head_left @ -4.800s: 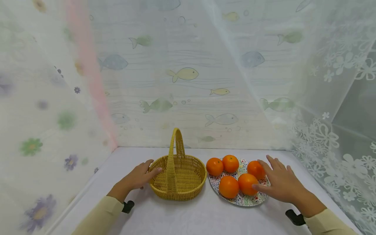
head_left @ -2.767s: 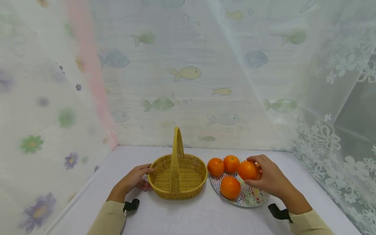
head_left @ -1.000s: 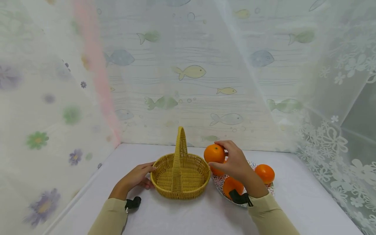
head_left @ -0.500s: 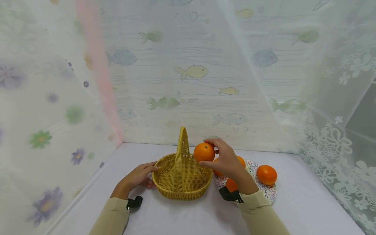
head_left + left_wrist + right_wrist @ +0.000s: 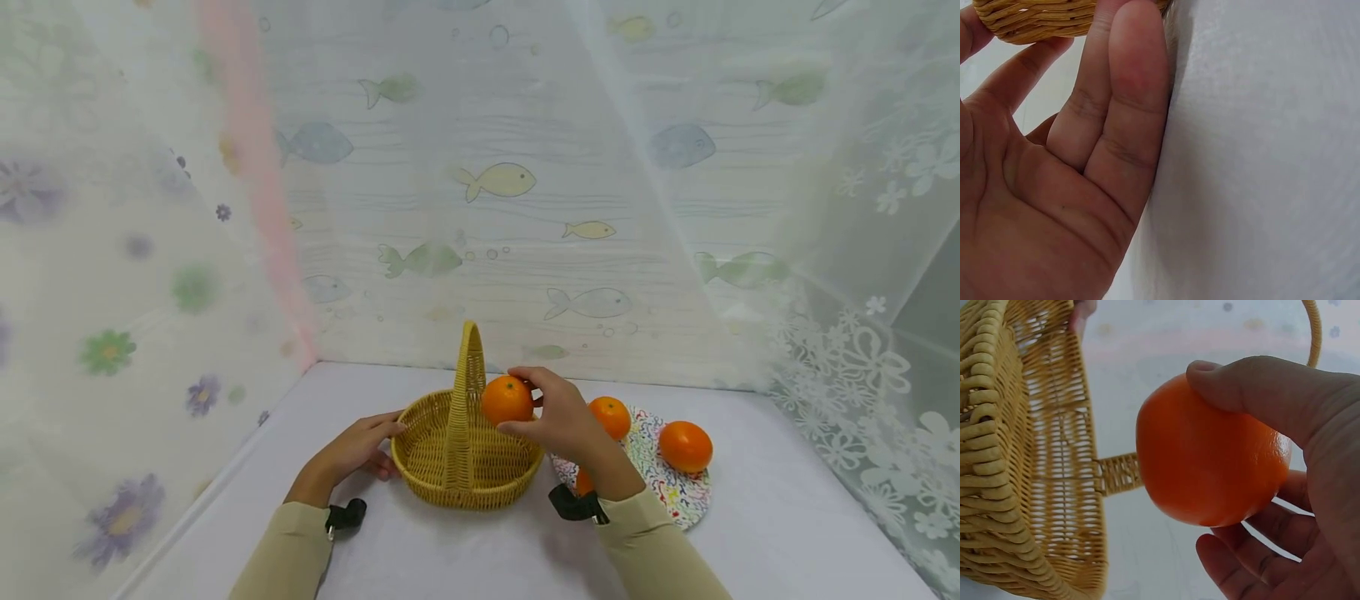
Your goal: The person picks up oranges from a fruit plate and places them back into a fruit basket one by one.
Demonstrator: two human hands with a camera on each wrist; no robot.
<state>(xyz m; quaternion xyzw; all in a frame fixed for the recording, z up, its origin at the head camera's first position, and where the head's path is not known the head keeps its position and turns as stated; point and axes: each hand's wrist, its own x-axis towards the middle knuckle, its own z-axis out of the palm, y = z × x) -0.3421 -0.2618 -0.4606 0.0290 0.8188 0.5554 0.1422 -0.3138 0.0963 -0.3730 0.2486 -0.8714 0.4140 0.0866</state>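
Note:
My right hand (image 5: 558, 414) grips an orange (image 5: 507, 400) between thumb and fingers, over the right half of a yellow wicker basket (image 5: 431, 492). In the right wrist view the held orange (image 5: 1204, 462) hangs above the basket's rim (image 5: 1088, 444), beside the arched handle (image 5: 1119, 474). My left hand (image 5: 358, 450) holds the basket's left rim, thumb over the edge and fingers along the outside. The left wrist view shows those fingers (image 5: 1138, 94) low beside the tabletop, with the woven wall (image 5: 1041, 19) at their tips. No fruit shows inside the basket.
Right of the basket lies a round plate (image 5: 660, 483) with a colourful pattern. On it are an orange (image 5: 610, 417) at the back, another orange (image 5: 685, 447) at the right, and one mostly hidden behind my right wrist. A fish-print curtain (image 5: 502, 250) hangs behind the white table (image 5: 450, 558).
My right hand has taken an orange from the plate and carried it left, now lowering it slightly over the basket. My left hand stays at the basket's left rim.

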